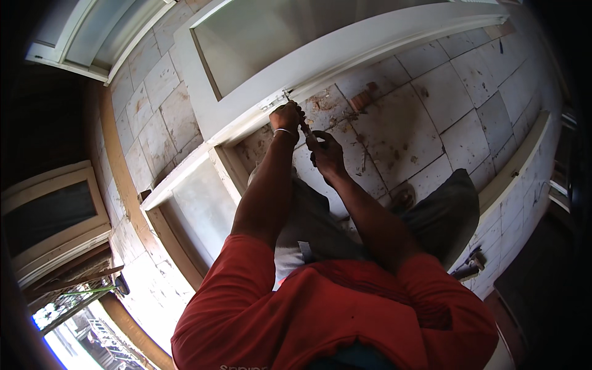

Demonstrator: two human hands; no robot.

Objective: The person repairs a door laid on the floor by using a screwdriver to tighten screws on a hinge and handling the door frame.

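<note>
**Both hands on a slim tool at the white frame's hinge**

We see the left hand closed in a fist around the upper part of a slim tool, its knuckles just beside a small metal hinge on the edge of a white door frame. A thin silver bangle circles that wrist. The tool's tip is hidden by the fist, so we cannot tell whether it touches the hinge. The right hand sits just below and to the right, fingers curled around the lower end of the same tool; how tightly it grips we cannot make out, but the tool runs between the two hands.

Both forearms come up from red sleeves at the lower edge. Beneath them lie grey trousers, with a knee bent out to the right.

The white door frame slants across the upper part of the view, a pale panel set within it. Behind the hands is a tiled floor, stained and scattered with reddish debris. A second white-framed panel rests to the left, near the left forearm.
</note>
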